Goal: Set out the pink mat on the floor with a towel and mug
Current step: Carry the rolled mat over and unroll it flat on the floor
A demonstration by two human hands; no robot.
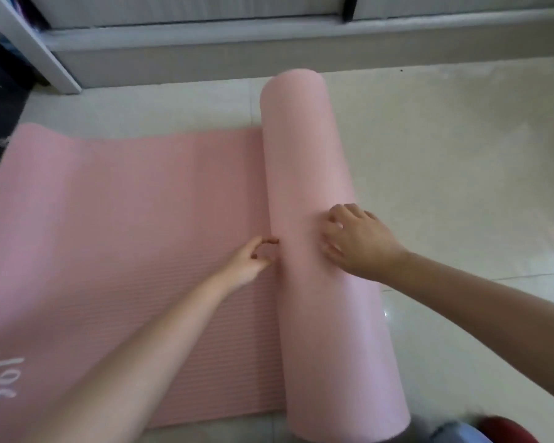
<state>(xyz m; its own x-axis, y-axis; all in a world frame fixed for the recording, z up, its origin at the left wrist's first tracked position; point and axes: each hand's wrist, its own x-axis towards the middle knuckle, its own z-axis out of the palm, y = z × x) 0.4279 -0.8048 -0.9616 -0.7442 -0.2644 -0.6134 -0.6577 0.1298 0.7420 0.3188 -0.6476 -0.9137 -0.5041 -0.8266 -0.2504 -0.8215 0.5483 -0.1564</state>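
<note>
While the roll is only part undone, these lines run near to far.
Red and blue things (486,431): at the near edge, too cut off to name.
Risk: I judge the pink mat (125,235) could unroll askew, since both hands push near one end.
Left hand (248,260): fingers loosely curled, tips at the seam where the flat part meets the roll, gripping nothing.
Right hand (354,239): fingers spread, pressing on top of the roll (304,174).
Mat: flat stretch to the left on the floor (461,155), roll beside it.
Towel, mug: not seen.
</note>
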